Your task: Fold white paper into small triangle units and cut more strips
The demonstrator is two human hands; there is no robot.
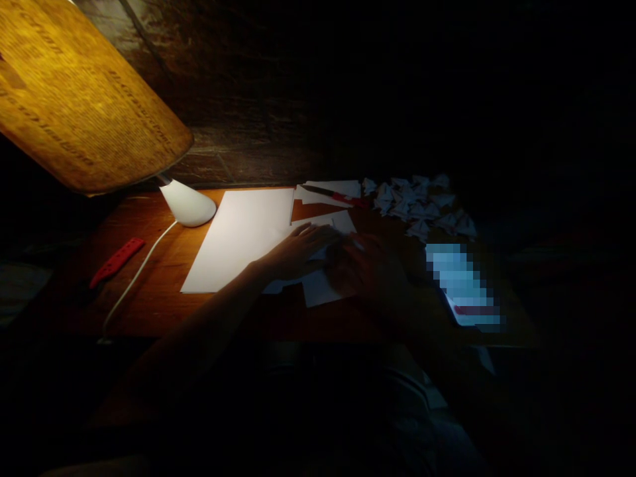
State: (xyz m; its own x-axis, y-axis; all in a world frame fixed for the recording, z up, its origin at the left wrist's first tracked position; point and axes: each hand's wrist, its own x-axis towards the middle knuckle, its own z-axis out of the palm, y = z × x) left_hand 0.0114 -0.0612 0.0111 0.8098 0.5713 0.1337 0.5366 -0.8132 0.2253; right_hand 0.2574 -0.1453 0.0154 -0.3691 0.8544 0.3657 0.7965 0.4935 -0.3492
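Observation:
My left hand (301, 252) lies flat with its fingers stretched out over a white sheet of paper (322, 293) on the wooden table. Close against it, in deep shadow, is my right hand (365, 262); its fingers are dim and blurred, and whether they hold anything is hidden. A larger stack of white paper (243, 232) rests just left of my hands, partly behind my left forearm. Beyond them, a dark-bladed tool with a red handle (340, 197) lies across smaller paper pieces (342, 187).
Several small folded paper shapes (412, 202) are heaped at the back right. A lit phone (462, 281) lies near the right edge. On the left stand a lamp base (186, 204) with a yellow shade (89, 99), its white cord (134, 281) and a red perforated object (118, 260).

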